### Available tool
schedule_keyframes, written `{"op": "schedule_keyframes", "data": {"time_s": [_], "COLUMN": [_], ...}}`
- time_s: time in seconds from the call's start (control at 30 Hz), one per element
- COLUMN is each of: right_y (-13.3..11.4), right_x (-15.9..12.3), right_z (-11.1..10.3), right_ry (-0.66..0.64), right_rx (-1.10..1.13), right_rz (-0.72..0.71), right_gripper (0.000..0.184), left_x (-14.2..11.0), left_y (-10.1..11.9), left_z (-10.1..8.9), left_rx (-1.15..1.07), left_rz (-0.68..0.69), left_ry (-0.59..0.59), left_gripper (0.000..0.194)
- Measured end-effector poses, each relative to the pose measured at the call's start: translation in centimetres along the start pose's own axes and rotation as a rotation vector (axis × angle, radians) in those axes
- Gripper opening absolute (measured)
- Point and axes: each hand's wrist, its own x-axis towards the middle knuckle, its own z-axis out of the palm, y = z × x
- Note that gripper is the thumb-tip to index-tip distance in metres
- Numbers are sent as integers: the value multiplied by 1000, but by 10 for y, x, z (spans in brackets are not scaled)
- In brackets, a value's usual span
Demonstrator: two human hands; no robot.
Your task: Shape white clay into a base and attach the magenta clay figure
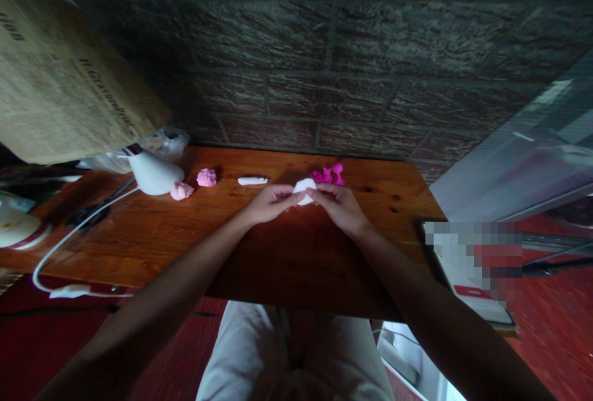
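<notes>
Between my two hands is a flat white piece (pixel 304 188) with a rounded outline, perhaps modelling clay; its exact kind does not show. My left hand (pixel 272 202) pinches its left side with thumb and fingers. On the other side, my right hand (pixel 340 206) grips it, the thumb lying over its face. Bright magenta plastic pieces (pixel 331 173) lie just behind my right hand. To the left of my hands a white stick-like piece (pixel 252 181) rests on the wooden table (pixel 185 246). Farther left sit a pink lump (pixel 206 177) and a paler pink lump (pixel 181 190).
A lamp with a white base (pixel 155 172) and newsprint-patterned shade (pixel 78 80) stands at the left, its white cord (pixel 69 237) crossing the table. Dark scissors (pixel 99 206) lie near it. A brick-patterned wall (pixel 296 49) rises behind the table.
</notes>
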Motion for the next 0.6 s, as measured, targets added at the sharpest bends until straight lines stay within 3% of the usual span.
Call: {"op": "schedule_keyframes", "data": {"time_s": [0.17, 0.4, 0.6], "right_y": [-4, -3, -1], "right_x": [-1, -1, -1], "right_z": [1, 3, 1], "right_ry": [-8, -7, 20], "right_rx": [65, 118, 74], "right_rz": [10, 26, -52], "right_gripper": [41, 38, 32], "left_x": [1, 1, 1], "left_y": [-2, -1, -4], "left_z": [-1, 2, 5], "left_rx": [29, -1, -101], "left_rz": [11, -2, -7], "left_ry": [38, -12, 14], "left_gripper": [43, 41, 39]}}
